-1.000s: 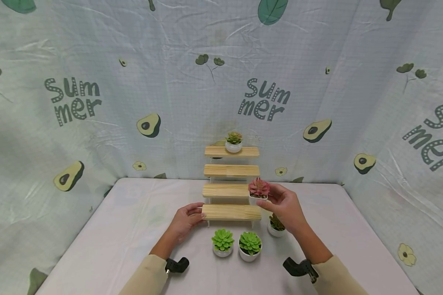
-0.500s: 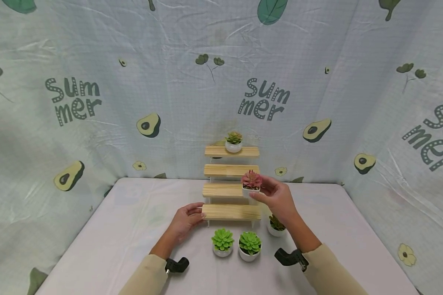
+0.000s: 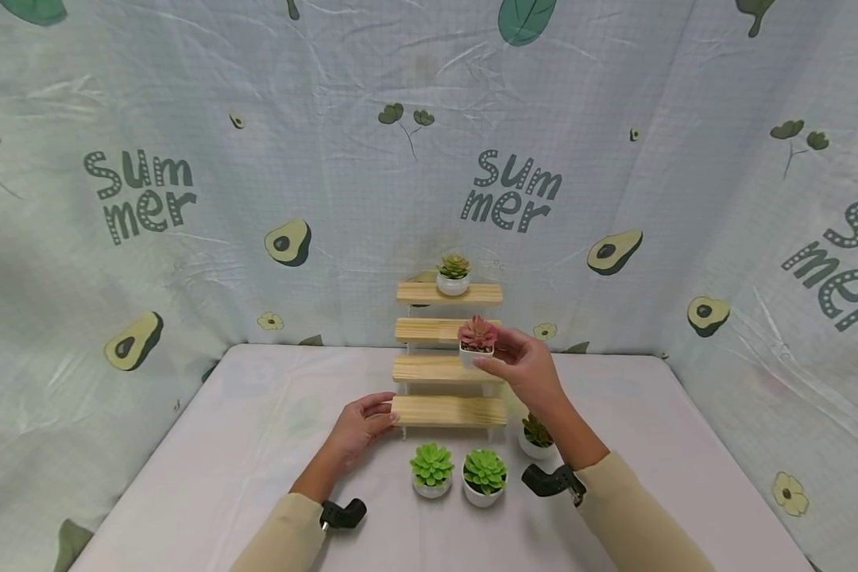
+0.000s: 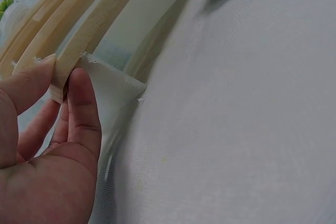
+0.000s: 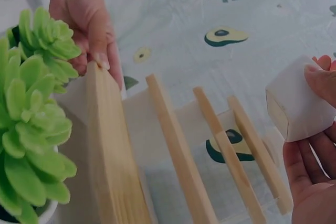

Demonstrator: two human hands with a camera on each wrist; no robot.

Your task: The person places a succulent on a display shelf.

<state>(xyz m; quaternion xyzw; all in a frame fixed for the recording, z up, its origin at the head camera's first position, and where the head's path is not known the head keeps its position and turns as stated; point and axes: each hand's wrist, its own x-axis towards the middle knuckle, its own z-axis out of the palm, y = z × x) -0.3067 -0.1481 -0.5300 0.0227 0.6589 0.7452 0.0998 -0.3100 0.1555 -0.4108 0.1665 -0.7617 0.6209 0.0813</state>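
My right hand [image 3: 525,369] grips a small square white pot [image 5: 299,103] with a pink succulent [image 3: 477,334] in it, overlapping the two middle steps of the wooden stand in the head view. The stand [image 3: 446,411] has several pale wooden steps on clear side supports. With thumb and fingers, my left hand [image 4: 58,129] pinches the left end of its lowest step [image 4: 79,51]. On the top step sits a green succulent [image 3: 454,268] in a round white pot. Two bright green succulents [image 3: 431,469] in white pots stand before the stand.
A darker potted succulent [image 3: 538,433] stands right of the stand, partly behind my right forearm. White cloth covers the table [image 3: 257,453]. Behind it and at the sides hangs a printed sheet [image 3: 372,199] with avocados and lettering.
My right hand has carried the pink succulent up and to the left, from beside the second-lowest step to in front of the middle steps. My left hand has stayed on the lowest step.
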